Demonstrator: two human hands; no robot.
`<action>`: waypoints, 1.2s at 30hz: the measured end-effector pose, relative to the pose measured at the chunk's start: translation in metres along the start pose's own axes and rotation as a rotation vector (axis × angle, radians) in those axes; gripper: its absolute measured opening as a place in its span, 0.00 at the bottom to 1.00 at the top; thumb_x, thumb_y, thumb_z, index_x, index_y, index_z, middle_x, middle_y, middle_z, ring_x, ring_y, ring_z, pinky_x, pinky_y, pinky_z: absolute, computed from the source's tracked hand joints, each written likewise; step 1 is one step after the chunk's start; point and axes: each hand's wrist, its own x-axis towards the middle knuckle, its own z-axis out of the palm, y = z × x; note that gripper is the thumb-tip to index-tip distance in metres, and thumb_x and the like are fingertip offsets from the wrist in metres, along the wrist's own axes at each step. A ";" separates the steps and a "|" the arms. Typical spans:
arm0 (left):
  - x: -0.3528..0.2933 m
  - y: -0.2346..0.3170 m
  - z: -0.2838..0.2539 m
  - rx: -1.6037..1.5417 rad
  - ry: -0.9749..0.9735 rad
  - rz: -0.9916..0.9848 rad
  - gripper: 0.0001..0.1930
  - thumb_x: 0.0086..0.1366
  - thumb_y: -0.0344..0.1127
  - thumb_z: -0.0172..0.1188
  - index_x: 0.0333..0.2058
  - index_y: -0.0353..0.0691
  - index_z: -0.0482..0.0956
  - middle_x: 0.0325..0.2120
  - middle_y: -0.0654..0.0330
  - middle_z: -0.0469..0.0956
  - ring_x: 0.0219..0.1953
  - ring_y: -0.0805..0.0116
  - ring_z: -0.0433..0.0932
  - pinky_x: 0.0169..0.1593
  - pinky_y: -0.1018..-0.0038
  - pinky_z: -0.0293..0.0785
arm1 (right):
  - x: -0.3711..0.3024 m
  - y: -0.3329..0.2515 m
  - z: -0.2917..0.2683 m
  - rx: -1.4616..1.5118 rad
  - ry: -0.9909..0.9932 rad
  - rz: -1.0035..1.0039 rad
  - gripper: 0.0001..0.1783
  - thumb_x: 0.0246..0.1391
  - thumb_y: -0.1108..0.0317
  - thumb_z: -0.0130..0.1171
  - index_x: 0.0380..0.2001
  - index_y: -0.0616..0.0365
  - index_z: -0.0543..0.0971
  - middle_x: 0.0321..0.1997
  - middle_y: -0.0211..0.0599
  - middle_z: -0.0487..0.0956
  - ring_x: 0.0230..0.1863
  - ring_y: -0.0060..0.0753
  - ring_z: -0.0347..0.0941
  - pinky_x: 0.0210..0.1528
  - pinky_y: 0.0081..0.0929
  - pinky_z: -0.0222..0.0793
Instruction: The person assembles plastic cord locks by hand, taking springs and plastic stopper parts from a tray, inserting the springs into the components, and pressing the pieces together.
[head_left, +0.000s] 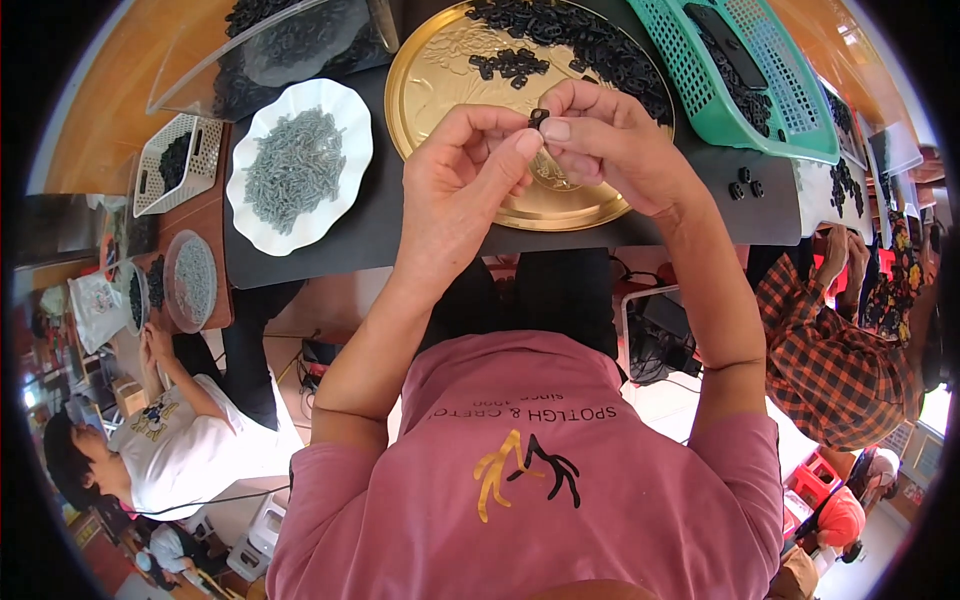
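Over the golden tray (405, 75) my two hands meet, fingertips nearly touching. A small black plastic piece with a hole (539, 118) is pinched between the thumb and forefinger of my right hand (615, 140). My left hand (465, 185) is closed, its thumb and forefinger pressed together right against that piece; what they hold, if anything, is hidden. Many like black pieces (590, 45) lie heaped along the tray's far and right side, with a smaller cluster (510, 66) nearer its middle. To the left, a white scalloped plate (245, 205) holds small greyish, screw-like pins (295, 165).
A green basket (805, 140) with black parts overlaps the tray's right side. Several loose black pieces (745, 185) lie on the dark table (700, 215). A clear bin (290, 60) and a white basket (190, 195) stand left. Other people work at both sides.
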 end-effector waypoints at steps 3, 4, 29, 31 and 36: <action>0.000 0.000 0.001 -0.056 -0.015 -0.022 0.08 0.62 0.30 0.60 0.39 0.34 0.75 0.26 0.67 0.74 0.26 0.83 0.71 0.30 0.87 0.68 | -0.004 0.002 0.000 -0.026 0.021 -0.030 0.08 0.51 0.67 0.62 0.32 0.57 0.74 0.23 0.22 0.71 0.18 0.10 0.59 0.19 0.12 0.52; 0.000 0.000 0.001 -0.064 -0.017 -0.042 0.08 0.62 0.30 0.60 0.38 0.34 0.75 0.25 0.67 0.74 0.26 0.83 0.72 0.30 0.87 0.68 | -0.006 0.003 -0.001 -0.132 0.042 -0.043 0.09 0.51 0.67 0.62 0.32 0.57 0.74 0.23 0.22 0.72 0.19 0.10 0.61 0.20 0.12 0.54; -0.041 0.002 -0.011 0.102 -0.263 -0.238 0.06 0.60 0.24 0.59 0.37 0.33 0.76 0.25 0.64 0.76 0.24 0.81 0.75 0.29 0.84 0.73 | -0.068 0.030 0.026 -0.398 0.152 0.012 0.06 0.57 0.69 0.57 0.30 0.62 0.76 0.22 0.20 0.69 0.20 0.07 0.58 0.20 0.09 0.53; -0.043 0.002 -0.012 0.069 -0.252 -0.231 0.06 0.60 0.23 0.59 0.37 0.33 0.76 0.26 0.63 0.77 0.24 0.81 0.74 0.28 0.84 0.73 | -0.069 0.030 0.028 -0.405 0.162 -0.012 0.06 0.57 0.69 0.57 0.31 0.62 0.75 0.22 0.20 0.68 0.20 0.07 0.58 0.20 0.09 0.53; -0.046 -0.006 -0.012 -0.037 -0.196 -0.160 0.07 0.60 0.23 0.59 0.38 0.32 0.75 0.27 0.62 0.77 0.26 0.80 0.75 0.29 0.83 0.73 | -0.070 0.035 0.036 -0.358 0.208 -0.093 0.06 0.57 0.71 0.56 0.33 0.64 0.74 0.29 0.27 0.76 0.30 0.11 0.69 0.31 0.13 0.66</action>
